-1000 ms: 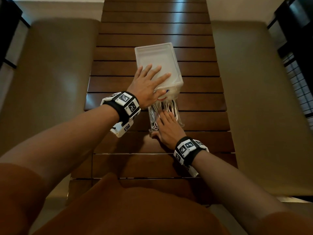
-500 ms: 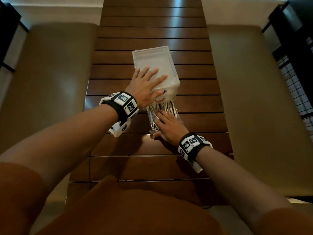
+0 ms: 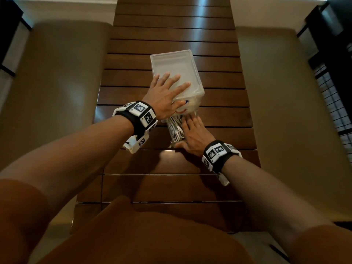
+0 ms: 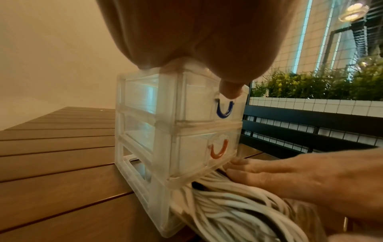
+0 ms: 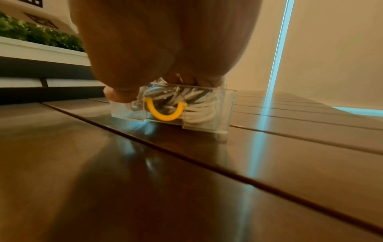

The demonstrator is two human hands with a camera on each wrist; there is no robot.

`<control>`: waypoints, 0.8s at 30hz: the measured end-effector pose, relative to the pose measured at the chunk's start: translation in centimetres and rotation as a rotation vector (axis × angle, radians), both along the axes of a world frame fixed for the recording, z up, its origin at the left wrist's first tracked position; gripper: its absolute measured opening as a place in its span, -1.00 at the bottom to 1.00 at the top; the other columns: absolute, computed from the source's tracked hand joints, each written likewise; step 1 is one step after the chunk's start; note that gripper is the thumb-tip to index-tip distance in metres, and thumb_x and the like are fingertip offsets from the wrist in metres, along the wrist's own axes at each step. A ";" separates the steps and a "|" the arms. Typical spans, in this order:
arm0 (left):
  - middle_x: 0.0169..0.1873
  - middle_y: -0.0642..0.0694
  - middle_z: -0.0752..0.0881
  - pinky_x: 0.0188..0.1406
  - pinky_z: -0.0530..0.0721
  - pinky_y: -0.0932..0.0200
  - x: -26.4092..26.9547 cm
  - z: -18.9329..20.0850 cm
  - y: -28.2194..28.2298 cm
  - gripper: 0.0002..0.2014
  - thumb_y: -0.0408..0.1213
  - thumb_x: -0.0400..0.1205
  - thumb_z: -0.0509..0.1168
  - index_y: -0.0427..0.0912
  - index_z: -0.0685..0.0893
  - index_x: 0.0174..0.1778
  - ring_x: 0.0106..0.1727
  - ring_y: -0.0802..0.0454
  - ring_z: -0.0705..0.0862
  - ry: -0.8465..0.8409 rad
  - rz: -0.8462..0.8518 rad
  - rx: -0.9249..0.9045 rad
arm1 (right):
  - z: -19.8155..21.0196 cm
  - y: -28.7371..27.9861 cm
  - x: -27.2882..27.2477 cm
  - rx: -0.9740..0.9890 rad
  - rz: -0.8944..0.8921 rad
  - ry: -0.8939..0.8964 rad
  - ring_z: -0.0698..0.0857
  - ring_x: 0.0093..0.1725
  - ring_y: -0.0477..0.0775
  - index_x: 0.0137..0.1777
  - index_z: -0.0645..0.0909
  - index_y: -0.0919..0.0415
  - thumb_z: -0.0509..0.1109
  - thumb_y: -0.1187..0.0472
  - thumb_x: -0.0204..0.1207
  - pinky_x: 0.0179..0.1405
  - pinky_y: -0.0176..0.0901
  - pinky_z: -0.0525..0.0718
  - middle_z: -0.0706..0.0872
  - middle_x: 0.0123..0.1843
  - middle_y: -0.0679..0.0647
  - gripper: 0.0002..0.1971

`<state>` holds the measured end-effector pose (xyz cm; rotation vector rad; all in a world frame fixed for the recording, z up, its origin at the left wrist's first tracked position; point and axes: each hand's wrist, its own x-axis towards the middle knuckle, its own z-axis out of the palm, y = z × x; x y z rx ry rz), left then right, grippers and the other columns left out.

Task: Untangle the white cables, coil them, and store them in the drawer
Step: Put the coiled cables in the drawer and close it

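Note:
A clear three-drawer unit (image 3: 174,62) stands on the slatted wooden table (image 3: 171,35). My left hand (image 3: 165,92) lies flat on its top, thumb over the front edge near the blue handle (image 4: 225,111). The bottom drawer (image 5: 207,121), with a yellow handle (image 5: 165,114), is pulled out toward me and holds the coiled white cables (image 3: 175,129). My right hand (image 3: 194,134) presses straight fingers (image 4: 259,173) down on the cables, fingertips close to the unit's front, and its thumb (image 5: 119,95) touches the drawer's front corner. The middle drawer, with an orange handle (image 4: 218,150), is closed.
Padded benches (image 3: 57,82) run along both sides of the table. At the right are a dark railing (image 3: 333,60) and a planter with greenery (image 4: 311,85). Bare table slats lie between the drawer and my body.
My right hand has slid forward over the cables toward the unit, and the bottom drawer looks slightly further in. The left hand stays flat on top.

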<state>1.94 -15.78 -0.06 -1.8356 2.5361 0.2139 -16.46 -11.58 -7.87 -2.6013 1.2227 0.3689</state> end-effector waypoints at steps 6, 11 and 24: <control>0.69 -0.11 0.10 0.65 -0.17 -0.26 0.0 -0.1 -0.1 -0.40 0.20 0.70 -0.01 0.22 0.03 0.67 0.70 -0.23 -0.02 0.008 0.002 -0.017 | -0.8 2.2 0.6 -0.136 0.002 -0.145 -0.02 0.67 0.48 0.69 0.04 0.20 0.34 -0.14 0.58 0.65 0.30 -0.02 0.03 0.68 0.45 -0.17; 0.69 -0.10 0.10 0.65 -0.17 -0.26 0.1 -0.1 0.0 -0.40 0.20 0.70 -0.02 0.23 0.03 0.67 0.70 -0.22 -0.03 0.008 0.003 -0.008 | 0.0 0.6 2.4 -0.114 0.052 -0.055 0.24 0.59 0.40 0.66 0.17 0.30 0.20 0.01 0.69 0.62 0.17 0.15 0.27 0.61 0.43 -0.37; 0.69 -0.09 0.08 0.65 -0.19 -0.22 0.4 0.1 -0.1 -0.38 0.20 0.69 0.05 0.23 0.04 0.67 0.70 -0.20 -0.06 0.061 -0.023 0.011 | 1.7 0.1 2.3 -0.165 -0.067 -0.293 0.65 0.24 0.27 0.19 0.67 0.31 0.28 0.31 0.60 0.15 0.10 0.67 0.71 0.19 0.26 -0.76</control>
